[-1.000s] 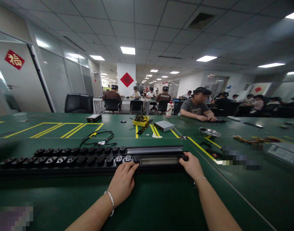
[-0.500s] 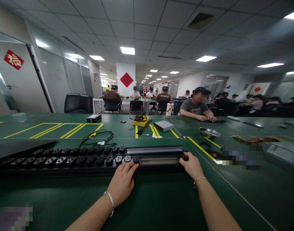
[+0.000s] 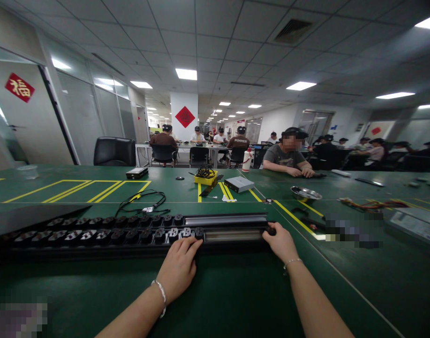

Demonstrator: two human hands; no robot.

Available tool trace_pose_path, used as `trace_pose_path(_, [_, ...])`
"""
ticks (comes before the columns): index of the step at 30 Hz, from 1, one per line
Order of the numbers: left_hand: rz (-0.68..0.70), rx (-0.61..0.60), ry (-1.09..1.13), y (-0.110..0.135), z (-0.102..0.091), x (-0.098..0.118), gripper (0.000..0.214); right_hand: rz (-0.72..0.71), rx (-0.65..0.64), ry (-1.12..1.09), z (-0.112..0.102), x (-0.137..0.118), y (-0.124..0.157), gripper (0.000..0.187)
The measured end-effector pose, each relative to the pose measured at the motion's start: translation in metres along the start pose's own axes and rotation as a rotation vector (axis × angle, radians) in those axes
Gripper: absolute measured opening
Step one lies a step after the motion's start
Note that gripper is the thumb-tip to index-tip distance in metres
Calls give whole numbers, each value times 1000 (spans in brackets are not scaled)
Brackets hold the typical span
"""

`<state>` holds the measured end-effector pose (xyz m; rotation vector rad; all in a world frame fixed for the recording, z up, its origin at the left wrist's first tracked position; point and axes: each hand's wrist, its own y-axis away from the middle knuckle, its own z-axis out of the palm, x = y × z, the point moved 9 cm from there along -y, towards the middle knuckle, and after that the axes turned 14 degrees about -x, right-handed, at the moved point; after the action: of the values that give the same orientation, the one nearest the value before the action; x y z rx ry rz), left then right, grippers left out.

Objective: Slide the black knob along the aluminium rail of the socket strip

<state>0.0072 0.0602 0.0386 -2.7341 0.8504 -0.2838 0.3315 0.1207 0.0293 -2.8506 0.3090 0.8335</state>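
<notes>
Across the green table lies a long black power track [image 3: 234, 235] with a row of black socket modules along its left part and a bare channel on its right. Behind it runs a second track [image 3: 227, 219], also carrying several sockets. My left hand [image 3: 177, 265] presses its closed fingertips against the front row's last socket module [image 3: 199, 232]. At the right end of the front track, my right hand [image 3: 281, 242] pinches a small black end piece [image 3: 271, 231]. The fingers partly hide that piece.
A dark panel [image 3: 39, 220] overlaps the left side. Beyond the tracks lie a coiled black cable [image 3: 144, 202], a yellow tray [image 3: 205, 178] of wires, a grey box [image 3: 239, 184] and a metal bowl [image 3: 306, 193]. A person [image 3: 288, 152] sits across the table.
Both hands have stayed where they were on the front track. The dark panel at the left now reaches slightly further right.
</notes>
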Motion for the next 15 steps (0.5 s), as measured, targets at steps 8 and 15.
trace_pose_path(8, [-6,5,-12,1,-1,0,54,14,5,7,-2,-2,3,37])
trace_pose_path(15, [-2,18,-15,1,-2,1,54,11,18,8,-4,-3,3,38])
